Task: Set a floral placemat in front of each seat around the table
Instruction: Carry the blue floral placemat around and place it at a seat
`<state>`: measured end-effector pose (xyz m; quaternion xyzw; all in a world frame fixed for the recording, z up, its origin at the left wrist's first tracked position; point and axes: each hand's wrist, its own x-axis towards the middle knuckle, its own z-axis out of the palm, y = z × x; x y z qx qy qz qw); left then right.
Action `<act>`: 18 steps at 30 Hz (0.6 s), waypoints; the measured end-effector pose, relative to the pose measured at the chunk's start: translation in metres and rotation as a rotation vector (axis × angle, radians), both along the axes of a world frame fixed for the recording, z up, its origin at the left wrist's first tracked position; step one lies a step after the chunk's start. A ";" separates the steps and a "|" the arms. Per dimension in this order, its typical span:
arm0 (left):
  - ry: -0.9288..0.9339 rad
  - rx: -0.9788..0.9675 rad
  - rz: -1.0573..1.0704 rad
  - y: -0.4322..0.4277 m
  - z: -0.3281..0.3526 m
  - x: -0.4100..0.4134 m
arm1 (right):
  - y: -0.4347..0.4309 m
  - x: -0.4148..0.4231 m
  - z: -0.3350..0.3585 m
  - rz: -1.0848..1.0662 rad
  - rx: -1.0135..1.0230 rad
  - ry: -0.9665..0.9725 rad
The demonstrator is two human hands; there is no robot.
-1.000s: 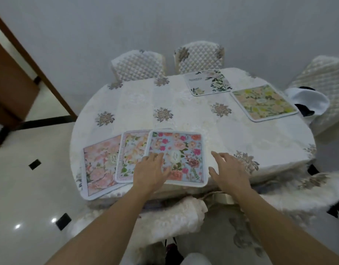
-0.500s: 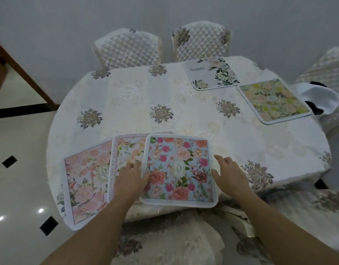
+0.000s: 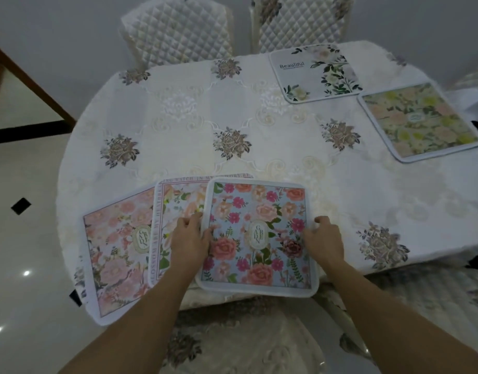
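A blue floral placemat (image 3: 256,209) lies on top at the table's near edge, overhanging it slightly. My left hand (image 3: 189,241) grips its left edge and my right hand (image 3: 324,238) grips its right edge. Under it lies a cream placemat with a lettered border (image 3: 175,201), and left of that a pink floral placemat (image 3: 116,238) hangs over the edge. At the far right, a white placemat marked "Beautiful" (image 3: 313,74) and a yellow-green floral placemat (image 3: 418,120) lie flat in front of seats.
The oval table (image 3: 192,125) wears a white embroidered cloth. Two quilted chairs (image 3: 178,31) stand at the far side, a cushioned chair (image 3: 232,341) is right below me, and another is at the right edge. Glossy tiled floor lies to the left.
I have leaned closer over the table. Both hands moved from hovering near the blue placemat to gripping its left and right edges, and it now overhangs the near edge a little more.
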<state>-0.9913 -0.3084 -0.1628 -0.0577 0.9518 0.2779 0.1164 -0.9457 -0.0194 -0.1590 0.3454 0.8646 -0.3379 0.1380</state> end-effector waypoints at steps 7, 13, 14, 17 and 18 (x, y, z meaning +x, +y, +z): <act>-0.071 0.107 0.118 0.015 -0.007 -0.005 | 0.004 -0.005 -0.014 -0.235 -0.195 0.005; 0.019 0.183 0.052 0.024 0.008 0.001 | 0.005 -0.002 -0.003 -0.164 -0.310 0.134; 0.029 0.204 0.041 0.025 0.012 0.001 | 0.004 -0.001 0.003 -0.150 -0.295 0.164; 0.084 0.292 0.043 0.030 0.033 0.000 | 0.006 0.000 0.022 -0.125 -0.172 0.243; 0.095 0.319 0.050 0.032 0.041 -0.001 | 0.009 0.000 0.029 -0.118 -0.128 0.265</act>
